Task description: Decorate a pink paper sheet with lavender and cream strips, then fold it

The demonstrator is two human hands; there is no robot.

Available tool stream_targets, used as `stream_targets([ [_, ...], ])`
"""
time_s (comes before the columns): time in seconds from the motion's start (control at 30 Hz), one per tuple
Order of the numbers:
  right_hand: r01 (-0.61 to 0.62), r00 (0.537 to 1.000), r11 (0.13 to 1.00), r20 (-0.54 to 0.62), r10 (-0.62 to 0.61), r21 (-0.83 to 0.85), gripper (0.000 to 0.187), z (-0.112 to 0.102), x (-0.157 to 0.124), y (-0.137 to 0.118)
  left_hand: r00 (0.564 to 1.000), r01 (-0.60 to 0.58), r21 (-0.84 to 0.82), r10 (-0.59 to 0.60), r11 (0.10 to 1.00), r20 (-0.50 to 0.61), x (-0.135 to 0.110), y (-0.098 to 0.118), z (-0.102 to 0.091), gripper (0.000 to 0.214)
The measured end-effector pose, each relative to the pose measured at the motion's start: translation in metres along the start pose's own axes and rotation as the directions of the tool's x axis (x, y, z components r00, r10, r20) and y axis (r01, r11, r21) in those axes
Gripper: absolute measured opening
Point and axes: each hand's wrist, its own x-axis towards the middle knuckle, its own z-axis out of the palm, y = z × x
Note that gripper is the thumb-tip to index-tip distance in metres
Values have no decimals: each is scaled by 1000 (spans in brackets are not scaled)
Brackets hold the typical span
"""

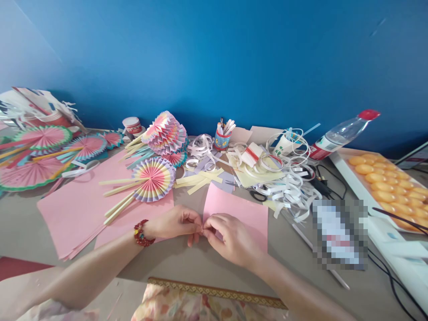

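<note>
A single pink sheet of paper (243, 201) lies in front of me. At its left edge the fingertips of both hands meet in a pinch. My left hand (175, 223), below a red beaded bracelet (143, 234), closes thumb and finger on that edge. My right hand (229, 236) rests over the lower left part of the sheet, its thumb and fingers pinched at the same edge. The exact bit of paper between the fingertips is small and mostly hidden. Left of my hands, a pleated paper fan (154, 179) with pale sticks lies on a stack of pink paper (78, 207).
Behind the sheet are scissors (258, 195), yellow paper strips (200, 182), tangled white strips (290, 196) and a pen cup (222, 139). More folded fans (85, 148) lie left. A plastic bottle (344, 133) leans near a tray of orange-yellow rounded items (384, 178) at right.
</note>
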Motion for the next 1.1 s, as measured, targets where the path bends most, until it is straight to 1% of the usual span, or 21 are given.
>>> stream_targets([
  [0.23,-3,1000,1000,7,3,20,8,-1,0,-1,1000,0,83,1,997,-15,-1,2,1,33],
  [0.43,4,999,1000,34,-4,-1,10,-4,1,-1,1000,-2,37,2,999,-8,0,1,1,33],
  [0.67,-5,999,1000,38,5,6,10,-4,1,0,1000,-4,77,5,997,-15,0,2,1,34],
  [1.1,-5,999,1000,35,5,-9,10,-3,1,0,1000,-2,66,3,998,-14,0,2,2,33],
])
